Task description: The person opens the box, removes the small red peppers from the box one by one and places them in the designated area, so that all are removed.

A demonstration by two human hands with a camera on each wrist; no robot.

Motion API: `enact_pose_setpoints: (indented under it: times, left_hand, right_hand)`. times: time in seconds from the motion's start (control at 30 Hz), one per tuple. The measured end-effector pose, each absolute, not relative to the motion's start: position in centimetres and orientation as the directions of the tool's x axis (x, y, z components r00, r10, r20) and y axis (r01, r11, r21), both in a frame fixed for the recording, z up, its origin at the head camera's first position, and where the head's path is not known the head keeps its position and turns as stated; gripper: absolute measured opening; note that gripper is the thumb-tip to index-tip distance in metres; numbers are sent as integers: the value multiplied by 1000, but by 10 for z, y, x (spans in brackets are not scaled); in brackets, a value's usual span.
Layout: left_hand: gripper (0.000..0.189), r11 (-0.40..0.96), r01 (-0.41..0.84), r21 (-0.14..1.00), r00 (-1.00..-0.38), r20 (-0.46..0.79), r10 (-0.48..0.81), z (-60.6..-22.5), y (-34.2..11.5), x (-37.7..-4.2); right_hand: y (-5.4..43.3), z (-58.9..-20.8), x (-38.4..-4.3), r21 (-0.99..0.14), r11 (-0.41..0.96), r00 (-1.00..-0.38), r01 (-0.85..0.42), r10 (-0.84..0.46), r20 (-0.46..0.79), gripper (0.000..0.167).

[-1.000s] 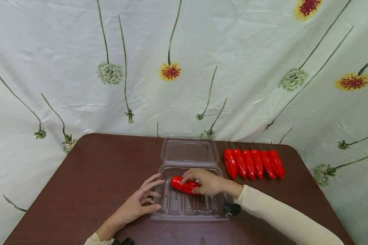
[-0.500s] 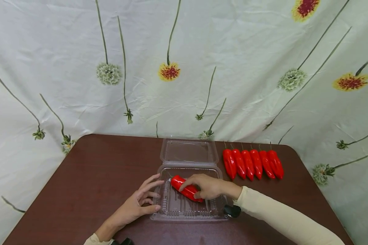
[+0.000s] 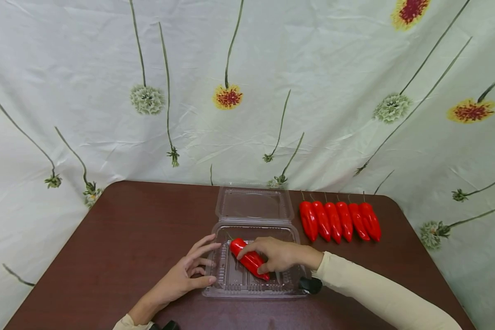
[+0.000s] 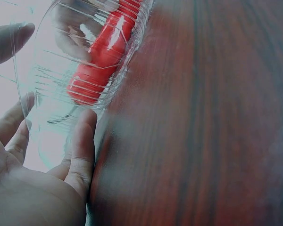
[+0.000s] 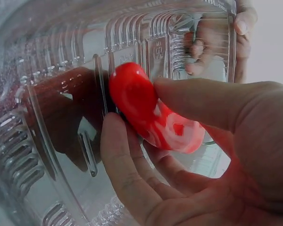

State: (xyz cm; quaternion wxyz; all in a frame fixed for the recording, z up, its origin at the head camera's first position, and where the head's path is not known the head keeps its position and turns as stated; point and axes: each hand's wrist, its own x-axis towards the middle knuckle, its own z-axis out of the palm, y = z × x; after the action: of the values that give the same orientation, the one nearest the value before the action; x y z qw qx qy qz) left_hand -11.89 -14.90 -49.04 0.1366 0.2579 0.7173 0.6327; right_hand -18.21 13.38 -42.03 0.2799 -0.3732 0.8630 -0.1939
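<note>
A clear plastic clamshell container (image 3: 247,293) lies on the table, its lid (image 3: 253,205) folded back toward the curtain. Inside the base is a red pepper (image 3: 249,262), set diagonally with its green stem toward the back left and its tip toward the front. My right hand (image 3: 275,255) grips this pepper from above, thumb on one side and fingers on the other, as the right wrist view shows. My left hand (image 3: 183,274) has its fingers spread along the container's left wall. In the left wrist view, the pepper (image 4: 104,56) shows through the clear wall, beyond the left hand (image 4: 42,188).
Several more red peppers (image 3: 333,221) lie side by side in a row to the right of the lid, stems toward the back. The dark brown table (image 3: 148,220) ends at a white flowered curtain (image 3: 189,137).
My right hand has turned the pepper from nearly crosswise to a steeper diagonal, swinging its tip toward the front of the container. The left hand has stayed in place.
</note>
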Motion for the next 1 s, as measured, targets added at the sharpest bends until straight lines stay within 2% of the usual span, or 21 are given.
enact_pose_setpoints:
  times: [0.43, 0.7, 1.0]
  left_hand:
    - [69, 75, 191, 979, -837, 122, 534, -490, -149, -119]
    - [70, 61, 216, 975, -831, 150, 535, -490, -147, -118]
    - [70, 59, 207, 977, -834, 144, 533, -488, -149, -118]
  right_hand:
    - [134, -420, -181, -580, 623, -574, -525, -762, -298, 43]
    - [140, -413, -183, -591, 598, -563, -541, -780, -274, 65]
    - [151, -408, -186, -663, 569, -595, -487, -772, -226, 65]
